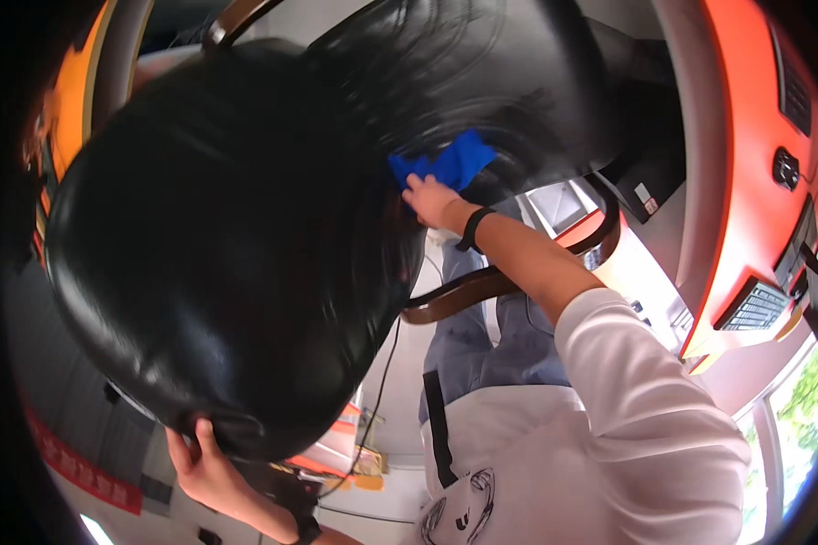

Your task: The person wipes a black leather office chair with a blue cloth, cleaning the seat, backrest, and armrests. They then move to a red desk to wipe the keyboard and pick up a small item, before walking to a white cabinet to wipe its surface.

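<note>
A black leather office chair fills much of the head view. Its broad padded backrest (211,245) faces me at the left, and its seat (470,61) spreads across the top. My right hand (433,201) presses a crumpled blue cloth (462,161) into the crease where seat and backrest meet. At the lower left, my left hand (211,480) grips the rim of the backrest, with some fingers hidden behind it. The near curved wooden armrest (460,294) passes beneath my right forearm.
On the right is an orange-red desk (712,122) bearing a keyboard (753,306) and a mouse (785,168). A dark box (644,153) stands beyond the seat. One black cable (380,388) hangs beside the backrest. The far armrest (235,22) rises at the top.
</note>
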Tool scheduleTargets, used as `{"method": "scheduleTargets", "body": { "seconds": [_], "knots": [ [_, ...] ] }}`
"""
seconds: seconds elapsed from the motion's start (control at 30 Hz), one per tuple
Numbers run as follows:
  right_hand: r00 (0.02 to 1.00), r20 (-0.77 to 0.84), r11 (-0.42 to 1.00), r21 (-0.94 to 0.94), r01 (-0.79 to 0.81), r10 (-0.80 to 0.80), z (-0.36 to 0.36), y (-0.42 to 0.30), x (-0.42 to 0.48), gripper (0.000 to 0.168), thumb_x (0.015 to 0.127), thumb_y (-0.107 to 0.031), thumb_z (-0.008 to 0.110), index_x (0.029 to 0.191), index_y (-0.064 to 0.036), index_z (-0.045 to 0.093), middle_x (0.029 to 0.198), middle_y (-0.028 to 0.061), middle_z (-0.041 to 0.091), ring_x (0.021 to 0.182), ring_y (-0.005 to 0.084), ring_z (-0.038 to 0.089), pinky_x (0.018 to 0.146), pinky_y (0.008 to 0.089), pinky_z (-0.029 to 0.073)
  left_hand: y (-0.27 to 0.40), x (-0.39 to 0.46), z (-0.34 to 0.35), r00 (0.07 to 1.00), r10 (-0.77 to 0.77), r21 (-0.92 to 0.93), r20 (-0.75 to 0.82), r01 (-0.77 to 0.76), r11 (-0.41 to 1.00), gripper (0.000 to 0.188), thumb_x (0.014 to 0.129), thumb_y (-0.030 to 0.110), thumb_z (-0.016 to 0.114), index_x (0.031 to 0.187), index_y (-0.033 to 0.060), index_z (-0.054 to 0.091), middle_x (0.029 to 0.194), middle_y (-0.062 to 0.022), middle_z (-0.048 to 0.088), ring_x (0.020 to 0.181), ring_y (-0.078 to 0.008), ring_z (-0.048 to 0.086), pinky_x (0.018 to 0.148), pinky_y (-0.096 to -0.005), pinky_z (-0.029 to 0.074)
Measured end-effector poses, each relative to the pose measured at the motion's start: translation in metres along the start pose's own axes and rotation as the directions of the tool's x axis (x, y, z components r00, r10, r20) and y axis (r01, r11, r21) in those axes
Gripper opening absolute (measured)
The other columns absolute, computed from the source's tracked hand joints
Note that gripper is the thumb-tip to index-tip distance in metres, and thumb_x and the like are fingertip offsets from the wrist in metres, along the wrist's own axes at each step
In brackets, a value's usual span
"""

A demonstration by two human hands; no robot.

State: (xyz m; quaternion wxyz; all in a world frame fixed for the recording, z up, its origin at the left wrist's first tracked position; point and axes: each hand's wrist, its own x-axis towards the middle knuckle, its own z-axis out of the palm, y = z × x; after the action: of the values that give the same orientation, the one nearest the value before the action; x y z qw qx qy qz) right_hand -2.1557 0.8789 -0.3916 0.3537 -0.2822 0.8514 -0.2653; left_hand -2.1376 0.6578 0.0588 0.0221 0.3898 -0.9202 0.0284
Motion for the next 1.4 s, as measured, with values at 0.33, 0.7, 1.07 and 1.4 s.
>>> {"method": "scheduleTargets", "body": {
  "seconds": [0.33, 0.7, 1.07, 1.4],
  "knots": [
    [0.974, 0.034, 0.969, -0.093, 0.228, -0.226, -0.106, 0.167, -0.131, 0.022, 0.063, -0.016, 0.070, 0.084, -0.015, 0.063, 0.100, 0.0072, 0.051, 0.092, 0.0292, 0.054, 0.076, 0.0389, 0.050, 0.006, 0.002, -0.004, 0.997, -0.081, 0.128, -0.012, 0.082, 0.988, 0.042, 0.074, 0.013, 0.074, 0.114, 0.0041, 0.063, 0.101, -0.0076, 0.066, 0.082, -0.0155, 0.060, 0.073, -0.0284, 0.048],
    [0.296, -0.722, 0.670, 0.303, -0.678, 0.625, -0.167, 0.250, -0.147, 0.042, 0.071, -0.013, 0.059, 0.112, -0.007, 0.053, 0.109, 0.0161, 0.050, 0.095, 0.0369, 0.054, 0.081, 0.0448, 0.048, 0.016, 0.004, -0.008, 0.995, -0.052, 0.059, 0.088, 0.047, 0.997, 0.042, 0.072, 0.003, 0.072, 0.113, 0.0005, 0.062, 0.109, -0.0095, 0.064, 0.093, -0.0187, 0.060, 0.083, -0.0284, 0.046],
    [0.903, -0.410, 0.978, -0.201, 0.046, -0.127, -0.092, 0.085, 0.041, 0.021, 0.068, -0.018, 0.061, 0.090, -0.016, 0.061, 0.093, 0.0039, 0.051, 0.089, 0.0231, 0.051, 0.074, 0.0356, 0.041, -0.002, 0.017, -0.010, 0.988, 0.055, 0.011, 0.144, -0.058, 0.998, 0.044, 0.070, 0.006, 0.075, 0.112, -0.0003, 0.063, 0.092, -0.0075, 0.067, 0.077, -0.0143, 0.060, 0.071, -0.0271, 0.048],
    [0.893, -0.355, 0.889, -0.447, 0.098, -0.276, -0.126, 0.136, 0.018, 0.016, 0.068, -0.027, 0.063, 0.078, -0.015, 0.057, 0.086, 0.0037, 0.053, 0.082, 0.0215, 0.053, 0.066, 0.0330, 0.043, 0.025, 0.008, -0.009, 0.990, -0.029, 0.020, 0.135, 0.027, 0.999, 0.044, 0.069, -0.006, 0.071, 0.112, -0.0014, 0.062, 0.103, -0.0073, 0.064, 0.087, -0.0158, 0.060, 0.077, -0.0275, 0.048]
  ]
}}
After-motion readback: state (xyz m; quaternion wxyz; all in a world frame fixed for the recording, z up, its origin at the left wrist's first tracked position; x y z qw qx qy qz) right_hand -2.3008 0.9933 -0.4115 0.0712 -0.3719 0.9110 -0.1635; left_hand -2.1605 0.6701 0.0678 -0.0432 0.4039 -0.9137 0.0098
